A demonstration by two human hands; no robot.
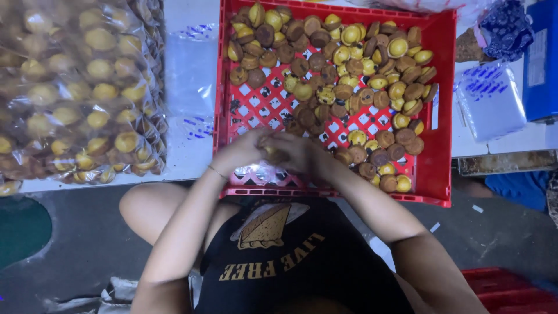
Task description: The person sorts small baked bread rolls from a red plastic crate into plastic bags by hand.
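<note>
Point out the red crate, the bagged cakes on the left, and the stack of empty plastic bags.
red crate (443, 104): head view, right wall.
bagged cakes (75, 93): head view, middle of the pile.
empty plastic bags (190, 75): head view, centre of the stack.

Glowing evenly from above, glaring on the plastic bags (75, 87), blurring the hands (273, 152) slightly, dimming near the floor (75, 244).

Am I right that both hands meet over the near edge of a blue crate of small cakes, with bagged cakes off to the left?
Not quite: the crate is red, not blue, as the head view shows. The rest holds: the left hand and right hand meet over its near edge, the cakes fill the crate, and the bagged cakes lie to the left.
</note>
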